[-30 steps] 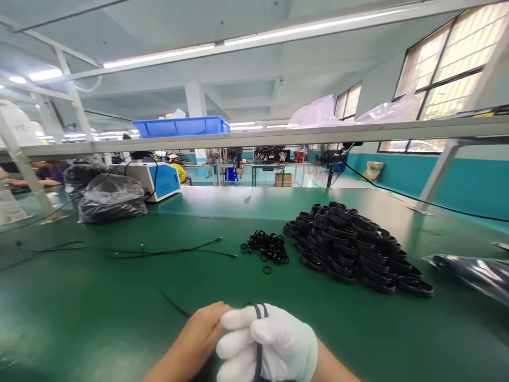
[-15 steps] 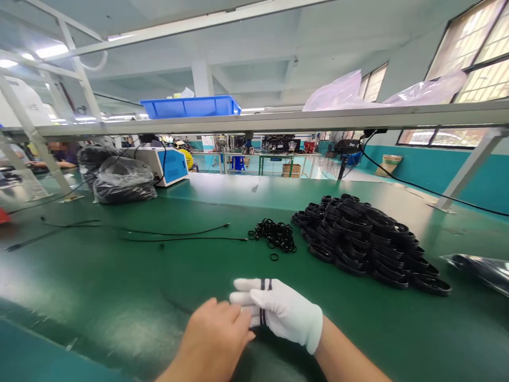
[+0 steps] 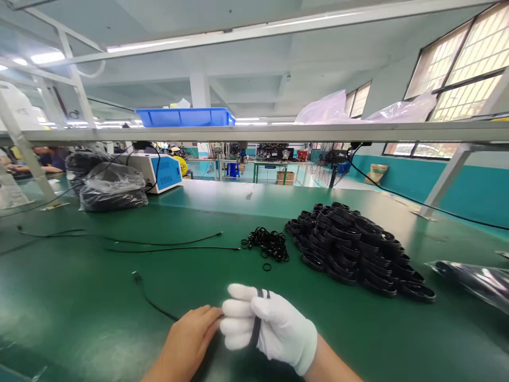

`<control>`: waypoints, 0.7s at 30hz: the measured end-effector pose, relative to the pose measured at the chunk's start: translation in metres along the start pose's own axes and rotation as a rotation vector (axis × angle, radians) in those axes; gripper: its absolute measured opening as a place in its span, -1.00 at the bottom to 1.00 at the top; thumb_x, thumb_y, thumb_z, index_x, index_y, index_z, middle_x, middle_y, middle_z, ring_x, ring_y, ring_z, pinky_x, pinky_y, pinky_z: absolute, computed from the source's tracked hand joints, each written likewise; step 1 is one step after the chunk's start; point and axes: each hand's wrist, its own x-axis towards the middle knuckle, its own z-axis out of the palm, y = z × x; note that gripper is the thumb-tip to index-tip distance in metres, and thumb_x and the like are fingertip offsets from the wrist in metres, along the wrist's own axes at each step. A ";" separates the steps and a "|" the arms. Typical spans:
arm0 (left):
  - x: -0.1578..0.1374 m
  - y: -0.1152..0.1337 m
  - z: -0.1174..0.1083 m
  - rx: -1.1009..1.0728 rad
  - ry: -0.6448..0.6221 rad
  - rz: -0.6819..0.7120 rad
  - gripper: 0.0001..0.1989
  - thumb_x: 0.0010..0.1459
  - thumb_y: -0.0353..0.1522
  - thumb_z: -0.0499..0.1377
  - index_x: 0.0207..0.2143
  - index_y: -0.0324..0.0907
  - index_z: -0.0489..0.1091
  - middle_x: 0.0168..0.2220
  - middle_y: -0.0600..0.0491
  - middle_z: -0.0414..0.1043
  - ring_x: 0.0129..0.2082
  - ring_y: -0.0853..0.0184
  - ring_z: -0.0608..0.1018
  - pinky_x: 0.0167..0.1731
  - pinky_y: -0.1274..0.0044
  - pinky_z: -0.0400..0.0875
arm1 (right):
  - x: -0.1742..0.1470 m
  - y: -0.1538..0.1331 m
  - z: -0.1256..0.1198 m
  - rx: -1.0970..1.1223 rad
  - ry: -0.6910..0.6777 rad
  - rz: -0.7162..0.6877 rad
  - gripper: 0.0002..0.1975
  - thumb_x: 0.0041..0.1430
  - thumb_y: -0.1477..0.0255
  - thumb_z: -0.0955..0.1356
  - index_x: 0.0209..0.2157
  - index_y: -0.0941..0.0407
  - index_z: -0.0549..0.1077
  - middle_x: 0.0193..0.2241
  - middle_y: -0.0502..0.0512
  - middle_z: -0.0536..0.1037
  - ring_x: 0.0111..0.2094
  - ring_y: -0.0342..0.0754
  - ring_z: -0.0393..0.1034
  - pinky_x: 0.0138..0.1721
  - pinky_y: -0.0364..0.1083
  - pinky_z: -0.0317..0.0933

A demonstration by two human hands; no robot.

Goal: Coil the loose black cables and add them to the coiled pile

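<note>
My right hand [image 3: 274, 329] wears a white glove. Black cable [image 3: 256, 328] loops around its fingers, and the thumb presses down on the loops. Close by on the left, my bare left hand [image 3: 193, 337] has its fingers closed on the same cable. From under that hand a free length of cable [image 3: 157, 307] runs up and left to its plug [image 3: 137, 276]. Beyond my hands lie a small heap of black rings [image 3: 270, 244] and one loose ring [image 3: 266, 267]. A big pile of coiled black cables [image 3: 353, 249] sits to the right.
Two straight cables [image 3: 170, 249] lie on the green table [image 3: 99, 302] at left. A clear bag of dark items [image 3: 113, 185] and a blue-and-white machine [image 3: 159, 172] stand behind. Another bag [image 3: 473, 278] is at far right. A shelf [image 3: 262, 132] crosses above, holding a blue tray [image 3: 185, 117].
My left hand has moved left, from overlapping the gloved fingertips to beside them. The gloved fingers have turned more upright, showing the loops. The cable's plug end shows more clearly; the view has shifted slightly.
</note>
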 end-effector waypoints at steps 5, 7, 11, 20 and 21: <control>-0.023 0.016 0.015 0.425 0.047 0.104 -0.73 0.20 -0.47 -0.07 -0.30 -0.06 0.41 -0.43 0.11 0.47 -0.49 0.28 0.48 -0.48 0.51 0.24 | 0.004 -0.008 -0.004 -0.074 0.134 -0.132 -0.68 -0.14 0.38 0.49 -0.39 0.16 0.32 -0.55 -0.10 0.17 -0.50 -0.22 0.09 -0.42 -0.16 -0.01; -0.024 0.032 0.019 0.472 0.062 0.152 -0.73 0.19 -0.50 -0.07 -0.37 -0.09 0.39 -0.47 0.11 0.45 -0.52 0.29 0.47 -0.49 0.49 0.21 | 0.004 -0.006 -0.008 -0.156 0.249 -0.147 -0.63 -0.13 0.36 0.49 -0.28 0.16 0.36 -0.48 -0.05 0.30 -0.45 -0.19 0.20 -0.32 -0.09 0.09; -0.014 0.054 0.001 0.443 0.007 0.181 -0.81 0.12 -0.52 0.04 -0.47 -0.14 0.37 -0.47 0.10 0.46 -0.50 0.30 0.47 -0.49 0.50 0.17 | -0.001 0.003 -0.015 -0.338 0.432 -0.043 -0.50 -0.18 0.35 0.51 -0.17 0.20 0.37 -0.35 0.11 0.45 -0.35 -0.11 0.34 -0.19 -0.01 0.15; 0.016 0.023 -0.049 -0.493 -0.286 -0.069 -0.87 -0.15 -0.35 0.27 -0.52 -0.21 0.41 -0.57 0.19 0.39 -0.53 0.43 0.39 -0.56 0.65 0.19 | -0.008 0.026 -0.015 -0.242 -0.032 0.446 -0.57 -0.15 0.28 0.47 -0.27 0.23 0.37 -0.49 0.02 0.36 -0.44 -0.13 0.30 -0.31 -0.06 0.14; 0.017 0.020 -0.041 -0.549 -0.283 -0.092 -0.87 -0.13 -0.34 0.25 -0.52 -0.22 0.41 -0.57 0.17 0.40 -0.54 0.43 0.39 -0.56 0.65 0.21 | -0.007 0.028 -0.014 -0.222 -0.056 0.447 -0.60 -0.15 0.28 0.47 -0.31 0.21 0.35 -0.53 -0.03 0.31 -0.48 -0.18 0.23 -0.35 -0.10 0.11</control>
